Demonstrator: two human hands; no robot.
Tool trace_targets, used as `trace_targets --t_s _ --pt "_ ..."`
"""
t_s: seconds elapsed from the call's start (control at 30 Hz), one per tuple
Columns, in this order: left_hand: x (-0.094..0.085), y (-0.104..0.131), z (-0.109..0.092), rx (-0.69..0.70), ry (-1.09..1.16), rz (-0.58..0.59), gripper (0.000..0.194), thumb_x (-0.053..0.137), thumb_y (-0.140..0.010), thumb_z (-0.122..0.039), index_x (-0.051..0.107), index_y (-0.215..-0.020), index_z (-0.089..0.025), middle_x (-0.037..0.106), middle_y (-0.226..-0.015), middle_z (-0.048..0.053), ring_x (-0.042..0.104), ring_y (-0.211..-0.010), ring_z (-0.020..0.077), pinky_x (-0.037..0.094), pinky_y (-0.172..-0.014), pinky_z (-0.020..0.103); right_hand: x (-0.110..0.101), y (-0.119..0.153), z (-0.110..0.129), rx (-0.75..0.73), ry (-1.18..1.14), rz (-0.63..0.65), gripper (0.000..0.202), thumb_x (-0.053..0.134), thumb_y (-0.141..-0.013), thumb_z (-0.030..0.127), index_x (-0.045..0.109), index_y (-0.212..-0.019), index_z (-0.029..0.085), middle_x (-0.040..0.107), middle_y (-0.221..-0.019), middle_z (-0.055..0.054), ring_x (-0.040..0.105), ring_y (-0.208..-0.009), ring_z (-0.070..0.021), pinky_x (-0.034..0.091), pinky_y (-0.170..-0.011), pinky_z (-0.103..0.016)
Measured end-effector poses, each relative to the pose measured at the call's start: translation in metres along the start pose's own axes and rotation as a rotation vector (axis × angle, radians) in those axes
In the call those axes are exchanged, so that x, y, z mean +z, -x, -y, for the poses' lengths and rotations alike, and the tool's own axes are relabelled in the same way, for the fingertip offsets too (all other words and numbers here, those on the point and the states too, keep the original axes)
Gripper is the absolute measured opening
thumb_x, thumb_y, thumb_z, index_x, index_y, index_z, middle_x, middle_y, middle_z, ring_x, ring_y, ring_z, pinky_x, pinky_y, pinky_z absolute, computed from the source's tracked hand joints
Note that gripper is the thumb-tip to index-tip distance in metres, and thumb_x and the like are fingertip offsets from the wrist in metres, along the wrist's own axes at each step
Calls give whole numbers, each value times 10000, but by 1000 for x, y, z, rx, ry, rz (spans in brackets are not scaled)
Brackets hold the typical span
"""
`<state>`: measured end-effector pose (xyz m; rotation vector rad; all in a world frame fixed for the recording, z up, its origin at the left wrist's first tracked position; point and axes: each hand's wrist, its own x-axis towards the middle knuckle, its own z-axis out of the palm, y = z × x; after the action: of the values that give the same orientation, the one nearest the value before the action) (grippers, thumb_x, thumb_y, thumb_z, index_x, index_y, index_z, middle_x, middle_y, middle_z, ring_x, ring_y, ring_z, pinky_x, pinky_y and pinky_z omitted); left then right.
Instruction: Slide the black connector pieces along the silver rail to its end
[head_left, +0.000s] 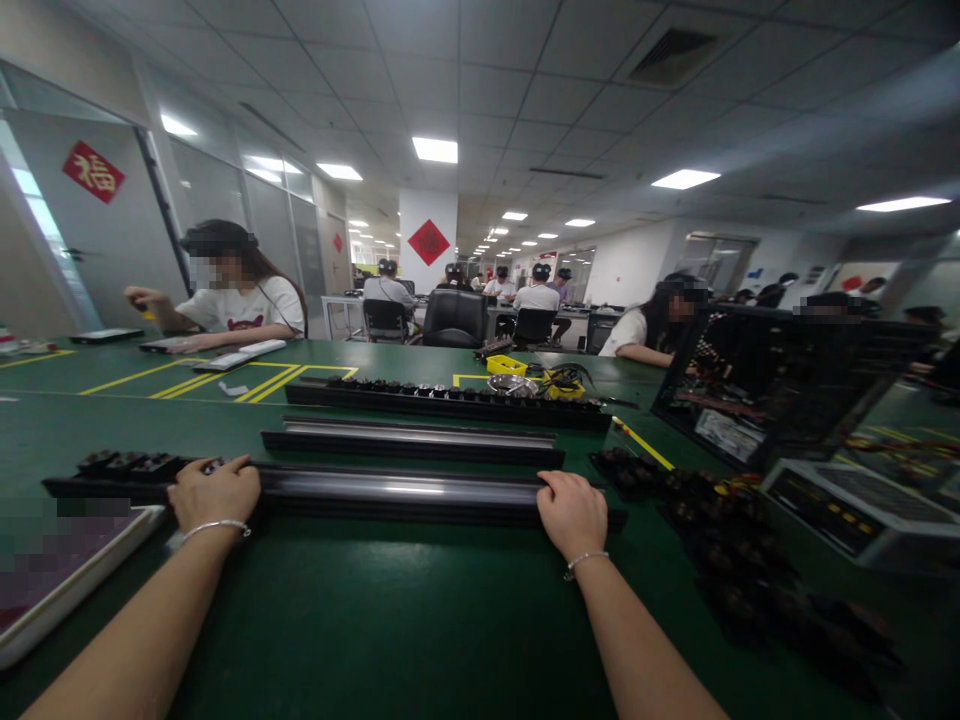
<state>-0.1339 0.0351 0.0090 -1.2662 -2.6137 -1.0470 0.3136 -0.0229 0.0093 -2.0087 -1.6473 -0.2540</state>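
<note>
A long black rail (397, 490) with a shiny grey channel lies across the green table in front of me. My left hand (214, 495) is closed over it toward its left end, beside several small dark parts (127, 463) sitting in the channel. Near the right end, my right hand (576, 510) has its fingers bent over the same rail. The fingertips of both hands are partly hidden. Just behind lies a shorter black rail (412, 437) without parts. Farther back, another long rail (450, 398) carries a row of small dark parts.
Loose dark parts (720, 530) lie in a cluster at right, near a grey metal box (862, 510) and an open computer case (780, 380). A white-rimmed tray (82, 580) is at left. A metal bowl (512, 384) stands behind the rails. Co-workers sit across the table.
</note>
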Motion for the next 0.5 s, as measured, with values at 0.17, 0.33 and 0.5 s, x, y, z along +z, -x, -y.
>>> trace_targets --t_s 0.17,0.33,0.5 --pt "3 -1 1 10 -8 -7 413 413 -731 -309 644 -1059 -208 425 -1214 115 404 -1130 290 281 -992 433 -1 1 0 -11 0 -11 355 376 -776 237 655 -996 242 641 -1062 -6 503 -1035 -170 309 -858 -317" --pt "4 0 2 18 -11 -13 406 422 -730 -319 648 -1049 -212 436 -1206 122 410 -1120 295 304 -966 445 0 1 0 -11 0 -19 351 382 -772 231 658 -988 246 643 -1061 -6 508 -1024 -171 314 -848 -314" --pt "2 2 1 27 -21 -23 392 437 -725 -312 651 -1042 -225 446 -1208 106 419 -1116 287 306 -965 447 0 1 0 -2 -2 -10 354 384 -772 231 656 -997 246 641 -1065 -12 505 -1030 -172 312 -859 -314"
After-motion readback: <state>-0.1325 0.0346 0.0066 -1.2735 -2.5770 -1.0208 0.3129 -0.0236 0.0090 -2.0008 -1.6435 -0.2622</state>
